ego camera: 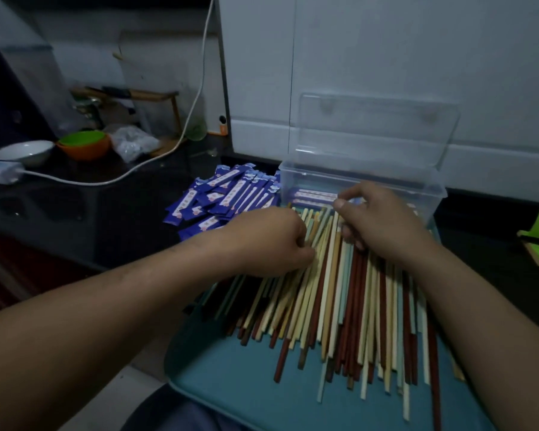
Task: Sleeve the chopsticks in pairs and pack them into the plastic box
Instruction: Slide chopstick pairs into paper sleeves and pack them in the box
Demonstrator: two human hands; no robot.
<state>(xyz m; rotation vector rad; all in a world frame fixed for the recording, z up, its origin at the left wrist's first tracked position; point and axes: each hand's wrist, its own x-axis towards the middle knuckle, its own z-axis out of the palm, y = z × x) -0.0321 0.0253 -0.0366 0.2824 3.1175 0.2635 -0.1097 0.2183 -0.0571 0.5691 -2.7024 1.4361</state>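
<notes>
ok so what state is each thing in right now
plastic box: lid open, a few sleeved pairs inside
chopsticks: loose, unsleeved, heaped on the tray
sleeves: piled left of the box
left hand: gripping chopsticks
right hand: pinching chopsticks
green bowl: nested in orange bowl

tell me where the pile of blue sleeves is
Head view: the blue sleeves lie left of the clear plastic box, beyond the left hand.

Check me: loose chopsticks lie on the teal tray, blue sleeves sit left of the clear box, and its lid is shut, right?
No: in the head view the lid of the clear box stands open; the rest is right.
</notes>
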